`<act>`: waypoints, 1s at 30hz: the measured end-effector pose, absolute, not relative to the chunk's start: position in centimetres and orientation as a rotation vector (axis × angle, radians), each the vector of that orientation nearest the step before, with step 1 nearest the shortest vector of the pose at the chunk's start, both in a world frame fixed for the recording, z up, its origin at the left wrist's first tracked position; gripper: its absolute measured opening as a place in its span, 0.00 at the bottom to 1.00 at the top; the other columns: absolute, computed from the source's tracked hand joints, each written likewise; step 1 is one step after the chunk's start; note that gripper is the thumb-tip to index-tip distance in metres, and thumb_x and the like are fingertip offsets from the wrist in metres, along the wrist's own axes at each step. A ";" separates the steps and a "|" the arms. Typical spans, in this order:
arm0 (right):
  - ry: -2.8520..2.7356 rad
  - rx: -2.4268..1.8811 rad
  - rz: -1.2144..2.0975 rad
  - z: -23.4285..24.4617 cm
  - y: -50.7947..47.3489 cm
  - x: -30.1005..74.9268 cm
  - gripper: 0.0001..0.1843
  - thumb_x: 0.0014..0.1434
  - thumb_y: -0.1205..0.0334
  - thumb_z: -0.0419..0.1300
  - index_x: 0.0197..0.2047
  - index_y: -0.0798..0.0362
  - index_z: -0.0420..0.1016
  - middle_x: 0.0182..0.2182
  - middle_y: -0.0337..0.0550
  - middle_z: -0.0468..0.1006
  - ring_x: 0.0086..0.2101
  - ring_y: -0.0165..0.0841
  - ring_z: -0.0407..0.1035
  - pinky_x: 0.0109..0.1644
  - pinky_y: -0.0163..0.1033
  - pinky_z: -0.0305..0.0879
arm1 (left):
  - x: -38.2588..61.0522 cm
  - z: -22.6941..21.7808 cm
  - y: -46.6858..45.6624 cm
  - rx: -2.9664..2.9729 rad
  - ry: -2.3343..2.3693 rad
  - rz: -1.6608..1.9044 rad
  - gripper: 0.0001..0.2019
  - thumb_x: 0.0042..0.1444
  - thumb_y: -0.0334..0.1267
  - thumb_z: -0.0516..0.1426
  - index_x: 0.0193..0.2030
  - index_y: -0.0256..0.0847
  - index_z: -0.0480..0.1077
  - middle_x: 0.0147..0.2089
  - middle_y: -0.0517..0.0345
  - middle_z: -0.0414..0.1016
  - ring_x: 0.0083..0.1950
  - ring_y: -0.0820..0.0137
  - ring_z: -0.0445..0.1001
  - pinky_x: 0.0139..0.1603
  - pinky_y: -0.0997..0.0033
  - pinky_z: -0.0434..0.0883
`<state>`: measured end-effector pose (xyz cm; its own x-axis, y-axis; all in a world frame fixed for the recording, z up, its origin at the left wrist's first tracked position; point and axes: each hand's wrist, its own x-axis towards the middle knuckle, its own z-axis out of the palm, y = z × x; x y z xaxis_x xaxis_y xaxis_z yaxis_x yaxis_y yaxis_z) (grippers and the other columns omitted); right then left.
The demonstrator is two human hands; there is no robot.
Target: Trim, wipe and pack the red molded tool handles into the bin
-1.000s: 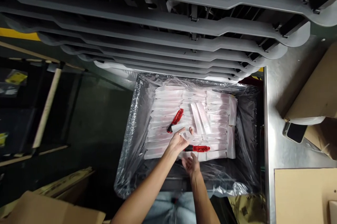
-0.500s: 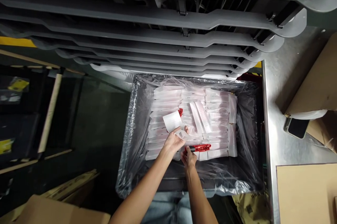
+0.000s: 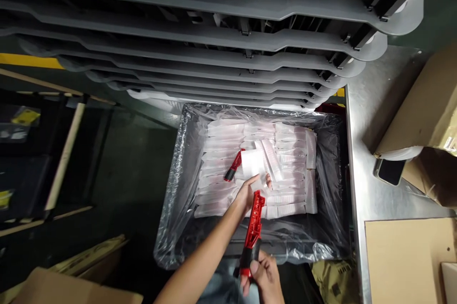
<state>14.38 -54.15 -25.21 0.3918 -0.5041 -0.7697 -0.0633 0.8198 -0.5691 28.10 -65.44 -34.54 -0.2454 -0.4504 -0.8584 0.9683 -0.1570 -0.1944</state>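
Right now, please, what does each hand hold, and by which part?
Right hand: red-and-black piece, by its black end. Left hand: white sleeve, by its near end.

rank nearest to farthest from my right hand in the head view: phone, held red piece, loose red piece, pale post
1. Held red piece, in your right hand
2. Loose red piece, ahead and left, on the pouches
3. Phone, on the metal surface at right
4. Pale post, far left

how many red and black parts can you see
2: one red-and-black part is in the right hand; the second part lies on the white packs, left of centre in the picture. More may be hidden inside the packs.
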 end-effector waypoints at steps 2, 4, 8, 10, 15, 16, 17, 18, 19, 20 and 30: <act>1.079 -0.518 -0.346 -25.1 -54.6 14.5 0.33 0.51 0.27 0.59 0.22 0.53 0.71 0.14 0.37 0.68 0.14 0.26 0.57 0.21 0.33 0.56 | 27.6 -34.3 -65.3 0.777 0.910 -1.704 0.15 0.61 0.32 0.54 0.53 0.31 0.73 0.36 0.46 0.81 0.30 0.63 0.80 0.38 0.64 0.78; 1.083 -0.481 -0.386 -25.1 -55.0 14.3 0.32 0.54 0.30 0.58 0.23 0.53 0.70 0.16 0.37 0.69 0.15 0.26 0.58 0.24 0.33 0.57 | 27.3 -33.9 -65.2 0.758 0.884 -1.775 0.18 0.61 0.31 0.53 0.56 0.30 0.71 0.38 0.44 0.81 0.30 0.63 0.80 0.39 0.64 0.77; 1.119 -0.587 -0.321 -25.2 -56.2 13.3 0.32 0.54 0.30 0.57 0.22 0.52 0.69 0.17 0.37 0.68 0.18 0.28 0.59 0.25 0.34 0.57 | 27.0 -33.0 -64.7 0.716 0.822 -1.925 0.20 0.62 0.34 0.53 0.61 0.31 0.68 0.40 0.41 0.80 0.32 0.62 0.80 0.38 0.62 0.76; 1.163 -0.643 -0.304 -25.4 -56.9 12.7 0.29 0.53 0.33 0.60 0.22 0.53 0.70 0.16 0.35 0.66 0.19 0.27 0.58 0.24 0.33 0.54 | 26.9 -32.7 -64.5 0.706 0.794 -1.971 0.21 0.62 0.35 0.54 0.62 0.33 0.68 0.39 0.42 0.79 0.33 0.62 0.79 0.38 0.61 0.76; 1.240 -0.732 -0.277 -25.2 -57.8 11.6 0.27 0.51 0.36 0.63 0.20 0.52 0.69 0.17 0.33 0.62 0.21 0.27 0.53 0.25 0.32 0.50 | 27.1 -32.9 -64.5 0.719 0.787 -1.992 0.20 0.62 0.35 0.55 0.60 0.34 0.69 0.38 0.43 0.80 0.35 0.60 0.80 0.43 0.56 0.76; 1.197 -0.731 -0.254 -25.1 -57.9 11.4 0.29 0.51 0.34 0.61 0.19 0.51 0.67 0.16 0.33 0.61 0.20 0.27 0.53 0.25 0.33 0.50 | 27.0 -33.0 -64.5 0.722 0.796 -1.992 0.20 0.62 0.36 0.55 0.60 0.34 0.69 0.38 0.43 0.80 0.36 0.58 0.80 0.44 0.55 0.76; 1.155 -0.725 -0.236 -24.9 -57.9 11.3 0.31 0.51 0.32 0.59 0.17 0.51 0.66 0.15 0.33 0.60 0.19 0.27 0.53 0.24 0.33 0.51 | 27.0 -33.1 -64.6 0.723 0.808 -1.991 0.19 0.62 0.37 0.55 0.59 0.34 0.70 0.37 0.43 0.80 0.37 0.58 0.81 0.45 0.54 0.75; 1.126 -0.715 -0.224 -24.8 -57.9 11.2 0.32 0.52 0.30 0.58 0.17 0.51 0.66 0.15 0.33 0.59 0.19 0.27 0.52 0.24 0.33 0.51 | 26.9 -33.2 -64.7 0.722 0.819 -1.988 0.19 0.62 0.37 0.55 0.58 0.35 0.71 0.37 0.44 0.81 0.37 0.58 0.81 0.46 0.55 0.75; 1.129 -0.709 -0.226 -24.7 -57.9 11.2 0.32 0.53 0.30 0.56 0.18 0.51 0.66 0.15 0.33 0.58 0.19 0.27 0.52 0.23 0.33 0.51 | 26.8 -33.3 -64.7 0.720 0.829 -1.984 0.18 0.61 0.38 0.56 0.57 0.36 0.72 0.37 0.45 0.81 0.38 0.58 0.81 0.46 0.56 0.75; 1.170 -0.716 -0.244 -24.7 -57.9 11.1 0.31 0.54 0.31 0.56 0.20 0.51 0.68 0.16 0.33 0.58 0.19 0.27 0.52 0.23 0.33 0.51 | 26.6 -33.4 -64.8 0.717 0.838 -1.983 0.18 0.61 0.39 0.56 0.56 0.36 0.72 0.37 0.45 0.81 0.38 0.59 0.81 0.46 0.57 0.75; 1.450 -0.733 -0.198 -25.7 -57.9 10.8 0.31 0.52 0.29 0.54 0.22 0.50 0.66 0.17 0.35 0.63 0.21 0.30 0.56 0.25 0.35 0.54 | 25.0 -33.3 -63.0 0.738 0.879 -2.017 0.18 0.59 0.32 0.58 0.57 0.36 0.72 0.35 0.50 0.79 0.30 0.68 0.77 0.47 0.59 0.75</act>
<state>10.76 -57.89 -25.66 0.1477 -0.5435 -0.8263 -0.3020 0.7708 -0.5610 25.00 -63.04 -33.32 -0.5117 -0.4329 -0.7421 0.8384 -0.4405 -0.3211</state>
